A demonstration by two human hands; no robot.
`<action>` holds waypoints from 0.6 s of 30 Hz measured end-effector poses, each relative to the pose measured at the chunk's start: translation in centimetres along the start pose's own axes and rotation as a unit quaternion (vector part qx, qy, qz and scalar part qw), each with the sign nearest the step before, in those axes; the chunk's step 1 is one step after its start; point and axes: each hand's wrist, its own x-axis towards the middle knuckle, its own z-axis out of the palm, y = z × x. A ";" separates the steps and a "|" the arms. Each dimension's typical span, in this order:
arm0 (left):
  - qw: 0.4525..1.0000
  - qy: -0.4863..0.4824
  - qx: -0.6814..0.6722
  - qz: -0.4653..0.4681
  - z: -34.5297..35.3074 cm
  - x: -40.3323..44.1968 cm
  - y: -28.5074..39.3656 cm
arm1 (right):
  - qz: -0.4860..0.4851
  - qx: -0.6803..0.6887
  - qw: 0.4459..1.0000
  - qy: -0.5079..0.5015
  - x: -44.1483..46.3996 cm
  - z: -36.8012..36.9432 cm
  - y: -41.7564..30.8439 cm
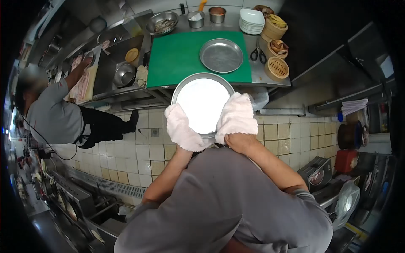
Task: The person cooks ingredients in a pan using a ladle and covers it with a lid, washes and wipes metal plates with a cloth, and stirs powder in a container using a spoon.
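Observation:
In front of my body I hold a round metal pan (176, 93) by its two sides. Its inside shows smooth bright white, and I cannot tell what the white content is. A pale pink cloth (181, 128) covers most of my left hand (183, 152), which grips the pan's left side through it. On the right side, my right hand (238, 141) grips through a second pale cloth (238, 116). The fingers of both hands are largely hidden under the cloths. Just beyond, a shallow round metal tray (221, 56) lies on a green cutting board (177, 57).
Along the counter stand a metal bowl (162, 23), stacked white dishes (252, 21), black scissors (258, 52) and bamboo steamers (277, 68). At the left, a co-worker (57, 109) handles meat at a sink counter. Stoves (80, 196) lie behind me; the floor is tiled (139, 156).

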 end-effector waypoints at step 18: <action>0.979 -0.102 -0.155 -0.083 1.7 -0.7 -2.3 | 0.080 -0.066 0.978 -0.183 4.8 5.9 3.6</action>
